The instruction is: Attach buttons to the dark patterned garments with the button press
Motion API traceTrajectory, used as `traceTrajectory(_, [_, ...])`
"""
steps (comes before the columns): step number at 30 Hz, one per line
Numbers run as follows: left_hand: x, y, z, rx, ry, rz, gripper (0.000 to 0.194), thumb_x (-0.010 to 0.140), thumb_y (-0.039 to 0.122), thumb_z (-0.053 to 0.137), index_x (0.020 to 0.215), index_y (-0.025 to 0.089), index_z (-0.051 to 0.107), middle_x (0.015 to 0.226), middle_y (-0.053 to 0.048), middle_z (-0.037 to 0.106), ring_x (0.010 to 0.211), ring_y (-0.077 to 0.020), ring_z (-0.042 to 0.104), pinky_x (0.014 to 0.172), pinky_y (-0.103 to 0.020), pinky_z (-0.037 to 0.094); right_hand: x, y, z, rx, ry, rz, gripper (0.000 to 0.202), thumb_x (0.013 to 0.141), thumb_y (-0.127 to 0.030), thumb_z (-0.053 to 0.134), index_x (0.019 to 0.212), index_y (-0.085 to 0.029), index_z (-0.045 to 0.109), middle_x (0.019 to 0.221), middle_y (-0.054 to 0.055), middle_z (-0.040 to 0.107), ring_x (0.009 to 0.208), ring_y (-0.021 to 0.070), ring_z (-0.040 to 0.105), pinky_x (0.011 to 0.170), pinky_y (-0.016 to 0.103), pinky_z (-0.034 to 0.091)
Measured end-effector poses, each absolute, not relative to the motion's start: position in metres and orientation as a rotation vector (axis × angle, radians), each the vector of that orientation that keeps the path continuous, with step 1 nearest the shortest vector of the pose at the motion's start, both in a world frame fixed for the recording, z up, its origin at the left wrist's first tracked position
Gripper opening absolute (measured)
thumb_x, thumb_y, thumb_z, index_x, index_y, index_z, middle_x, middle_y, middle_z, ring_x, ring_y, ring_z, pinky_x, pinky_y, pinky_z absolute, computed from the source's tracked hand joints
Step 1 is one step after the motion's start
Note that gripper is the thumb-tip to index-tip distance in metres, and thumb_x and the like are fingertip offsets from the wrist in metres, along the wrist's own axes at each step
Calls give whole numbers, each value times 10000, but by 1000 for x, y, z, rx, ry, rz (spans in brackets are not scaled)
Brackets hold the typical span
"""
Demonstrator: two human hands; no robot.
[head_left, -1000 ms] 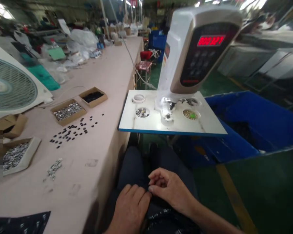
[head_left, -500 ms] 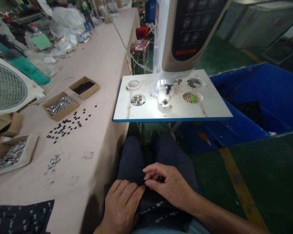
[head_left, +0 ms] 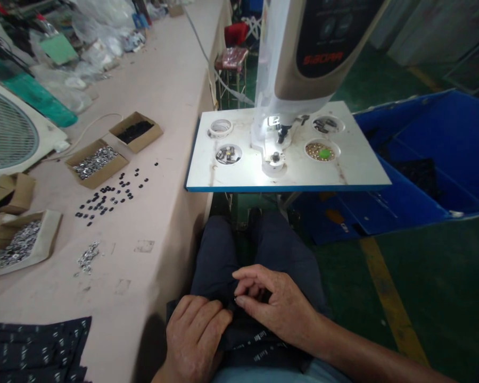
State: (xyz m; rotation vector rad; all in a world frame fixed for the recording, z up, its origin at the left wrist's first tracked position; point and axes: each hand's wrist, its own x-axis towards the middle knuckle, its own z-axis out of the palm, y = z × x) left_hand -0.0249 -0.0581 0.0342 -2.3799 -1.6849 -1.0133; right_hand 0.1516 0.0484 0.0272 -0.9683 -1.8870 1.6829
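Over my lap lies a dark cloth with rows of small white printed lettering. My left hand rests on its left part, fingers curled down together onto the fabric. My right hand is just to the right, palm inward, fingers bent and the index finger stretched above the thumb. At the thumb tip shows a tiny dark, shiny thing, too small to name. In front of my knees stands a fastener press with a lit work point, above a white table plate.
On the bench at left are loose black snap caps, a pile of metal snap parts, cardboard boxes of parts, a fan and folded printed cloth. A blue bin stands at right.
The view has shifted slightly, so the press and its plate sit a little higher and further right. My left hand has slid slightly left, widening the gap to my right hand.
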Motion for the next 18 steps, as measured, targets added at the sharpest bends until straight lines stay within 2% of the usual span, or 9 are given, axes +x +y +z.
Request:
traceTrajectory(3, [-26,-62,30,-2384,-1693,-1019,181,920,88,496,949,140,667,859,-86,709,776,-194,597,716,-341,420,152,49,28,-934,-1900,1624,343,813,-120,686,1136,-235,688,841,-21,753,681,113,665,652,224,527])
traceTrajectory(8, [-27,-65,29,-2372,-1686,-1042,186,892,47,511,945,137,665,836,-80,699,760,-187,576,710,-340,413,152,50,32,-856,-1960,1362,332,805,-102,697,1108,-238,697,862,-13,755,832,149,701,825,284,546])
traceTrajectory(13, [-28,-62,32,-2374,-1668,-1061,169,921,79,507,940,139,665,838,-79,700,756,-181,577,706,-336,420,151,48,33,-816,-1984,1426,405,794,-59,678,1151,-250,691,876,-30,763,783,122,706,774,231,550])
traceTrajectory(18, [-27,-61,32,-2374,-1676,-1080,168,941,96,502,938,133,666,841,-83,695,760,-179,574,707,-332,410,151,48,33,-736,-2082,1351,392,831,-78,669,1183,-251,673,875,-27,768,775,123,712,782,243,540])
